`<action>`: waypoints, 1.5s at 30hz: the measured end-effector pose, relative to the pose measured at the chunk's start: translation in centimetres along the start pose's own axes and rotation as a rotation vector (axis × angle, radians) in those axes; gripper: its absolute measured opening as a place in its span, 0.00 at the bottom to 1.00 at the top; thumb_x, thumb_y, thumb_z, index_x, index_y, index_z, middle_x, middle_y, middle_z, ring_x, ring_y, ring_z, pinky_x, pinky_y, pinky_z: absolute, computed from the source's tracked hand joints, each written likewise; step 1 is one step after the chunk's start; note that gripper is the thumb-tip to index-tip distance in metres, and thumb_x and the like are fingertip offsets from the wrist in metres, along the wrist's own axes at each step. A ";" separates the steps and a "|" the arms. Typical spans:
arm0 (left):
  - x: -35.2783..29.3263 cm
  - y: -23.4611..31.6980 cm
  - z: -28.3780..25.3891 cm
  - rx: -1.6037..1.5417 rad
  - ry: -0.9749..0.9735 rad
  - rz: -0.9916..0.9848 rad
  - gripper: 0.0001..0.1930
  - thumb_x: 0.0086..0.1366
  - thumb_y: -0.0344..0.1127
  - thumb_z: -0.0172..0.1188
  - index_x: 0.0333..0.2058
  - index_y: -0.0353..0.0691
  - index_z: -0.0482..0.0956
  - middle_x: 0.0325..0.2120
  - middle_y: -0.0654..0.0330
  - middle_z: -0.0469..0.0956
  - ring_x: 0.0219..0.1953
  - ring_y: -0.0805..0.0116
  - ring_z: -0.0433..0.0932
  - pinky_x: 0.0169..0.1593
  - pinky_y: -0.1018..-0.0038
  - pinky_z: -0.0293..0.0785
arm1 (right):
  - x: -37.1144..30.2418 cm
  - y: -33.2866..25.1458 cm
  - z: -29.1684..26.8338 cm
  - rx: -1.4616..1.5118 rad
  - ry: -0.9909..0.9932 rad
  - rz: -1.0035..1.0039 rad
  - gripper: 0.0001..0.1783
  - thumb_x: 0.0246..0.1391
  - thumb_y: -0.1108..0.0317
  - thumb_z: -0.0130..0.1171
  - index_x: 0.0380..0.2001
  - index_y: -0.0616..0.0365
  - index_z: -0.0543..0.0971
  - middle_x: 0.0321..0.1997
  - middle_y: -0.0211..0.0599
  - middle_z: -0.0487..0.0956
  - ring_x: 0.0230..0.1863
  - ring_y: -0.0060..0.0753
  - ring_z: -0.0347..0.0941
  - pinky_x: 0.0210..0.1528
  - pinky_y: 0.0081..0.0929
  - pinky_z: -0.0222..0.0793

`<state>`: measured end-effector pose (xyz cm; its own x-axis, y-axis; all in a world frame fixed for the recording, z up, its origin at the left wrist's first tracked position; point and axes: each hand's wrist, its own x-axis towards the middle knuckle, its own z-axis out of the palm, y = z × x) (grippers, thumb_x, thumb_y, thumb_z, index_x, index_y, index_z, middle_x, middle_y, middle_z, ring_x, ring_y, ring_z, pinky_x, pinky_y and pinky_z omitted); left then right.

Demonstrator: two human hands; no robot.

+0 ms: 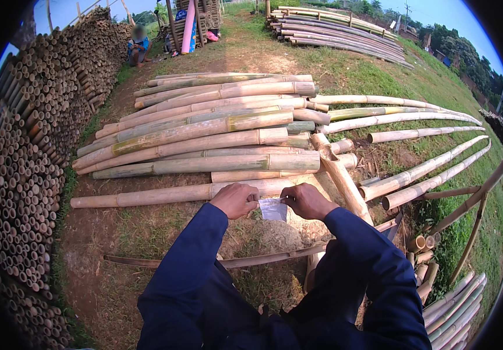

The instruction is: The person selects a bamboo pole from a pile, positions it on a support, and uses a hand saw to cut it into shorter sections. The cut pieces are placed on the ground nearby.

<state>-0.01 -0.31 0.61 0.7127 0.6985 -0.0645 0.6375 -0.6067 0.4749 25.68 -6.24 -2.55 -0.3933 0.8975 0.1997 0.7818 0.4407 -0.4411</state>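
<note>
Closest to me, dark blue sleeves rise from the lower edge of the frame, and just beyond the knees a split bamboo strip crosses the lower middle. Above it, near the centre, the left hand and right hand hold a small white slip between them, the fingers of each pinching it at an upper corner while its lower part hangs free. Whether it's paper or thin plastic I can't tell from here. Either way I'd expect it to weigh next to nothing, bend and crease easily, and perhaps tear under a hard pull; those two upper corners look like the sensible place to grip, lightly, with fingertips. Past the hands, a pile of bamboo poles fills the middle of the frame, a notched log slanting down beside it. Those would be the opposite to handle: stiff, smooth and far heavier. Farther off, a wall of stacked bamboo runs up the left side, and a person sits at the upper left, near a pink roll.
</note>
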 end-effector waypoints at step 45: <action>0.5 -3.9 0.5 -0.290 -0.228 -0.069 0.17 0.70 0.36 0.62 0.53 0.34 0.78 0.34 0.67 0.76 0.36 0.80 0.70 0.43 0.79 0.67 | -61.6 -0.9 8.9 -0.010 0.769 1.476 0.06 0.56 0.73 0.64 0.35 0.66 0.83 0.22 0.30 0.79 0.24 0.20 0.72 0.27 0.25 0.68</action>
<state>-1.98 2.24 -1.76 0.7388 0.6116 -0.2831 0.6001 -0.4057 0.6894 44.89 -62.04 -22.18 0.9500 0.3123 0.0010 0.2442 -0.7410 -0.6256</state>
